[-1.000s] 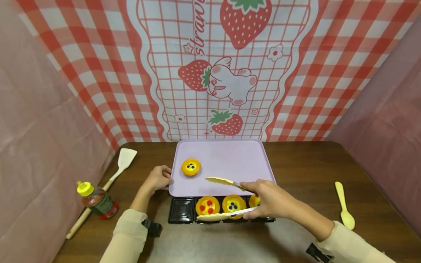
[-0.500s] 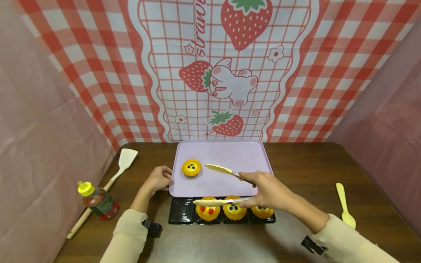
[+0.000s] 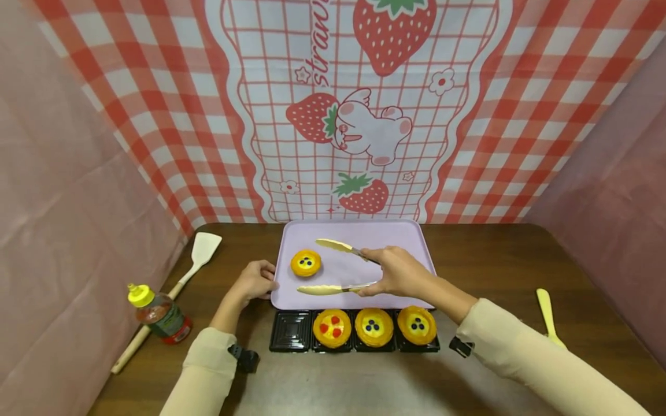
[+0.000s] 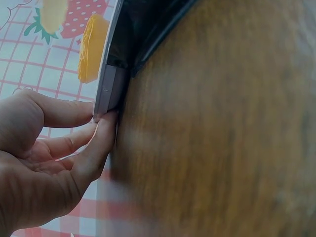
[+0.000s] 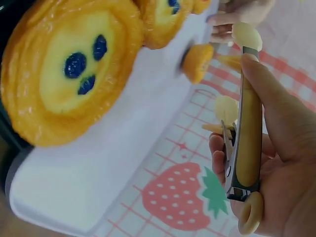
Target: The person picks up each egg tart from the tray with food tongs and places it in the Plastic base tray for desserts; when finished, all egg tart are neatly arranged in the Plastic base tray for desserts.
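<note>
My right hand [image 3: 398, 271] grips a pair of yellow-tipped tongs [image 5: 249, 128] whose arms are spread wide over the lilac tray [image 3: 374, 237]. Both tong tips point left, toward an egg tart [image 3: 306, 263] with dark berries lying on the tray's left side; they stand apart from it. At the tray's left edge, my left hand [image 3: 255, 281] pinches the rim, thumb and fingers on either side of it in the left wrist view. Along the tray's front, a black compartment box [image 3: 291, 330] holds a red-topped tart [image 3: 332, 328] and two berry tarts [image 3: 373, 327], with its leftmost compartment bare.
On the left lie a white spatula [image 3: 205, 248] with a wooden handle and a sauce bottle [image 3: 161, 315] with a yellow cap, overlapping the handle. A yellow spoon [image 3: 546, 312] rests at the right, partly covered by my sleeve. A checkered strawberry cloth [image 3: 364, 138] hangs behind.
My right hand has carried the spread tongs up and left, from over the black box to above the tray, near the lone tart. The left hand stays at the tray's edge.
</note>
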The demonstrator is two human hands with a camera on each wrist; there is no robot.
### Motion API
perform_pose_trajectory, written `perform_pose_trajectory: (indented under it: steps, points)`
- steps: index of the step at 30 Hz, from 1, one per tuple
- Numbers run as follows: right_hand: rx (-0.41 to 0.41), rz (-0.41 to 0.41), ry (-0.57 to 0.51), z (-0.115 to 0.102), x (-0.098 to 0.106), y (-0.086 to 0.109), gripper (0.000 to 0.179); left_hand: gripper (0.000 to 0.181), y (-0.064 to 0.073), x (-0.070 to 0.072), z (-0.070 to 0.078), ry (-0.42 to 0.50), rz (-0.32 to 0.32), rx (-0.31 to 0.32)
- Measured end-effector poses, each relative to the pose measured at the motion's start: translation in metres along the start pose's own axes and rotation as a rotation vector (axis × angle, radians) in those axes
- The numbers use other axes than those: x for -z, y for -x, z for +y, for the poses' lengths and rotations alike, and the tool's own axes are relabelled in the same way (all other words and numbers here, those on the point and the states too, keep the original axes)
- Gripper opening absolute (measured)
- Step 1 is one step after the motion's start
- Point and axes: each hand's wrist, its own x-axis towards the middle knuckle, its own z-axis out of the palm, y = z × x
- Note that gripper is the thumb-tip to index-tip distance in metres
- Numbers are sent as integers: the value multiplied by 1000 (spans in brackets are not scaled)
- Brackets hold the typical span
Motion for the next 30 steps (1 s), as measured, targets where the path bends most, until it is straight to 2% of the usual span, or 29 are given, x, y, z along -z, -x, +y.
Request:
perform_pose_trajectory:
  steps: [13, 30]
  points:
    - [-96, -54, -45, 12, -26, -37, 79, 37, 0, 0, 5, 9, -2, 10]
    - [-160, -117, -72, 9, -34, -43, 73, 38, 0, 1, 2, 6, -8, 13]
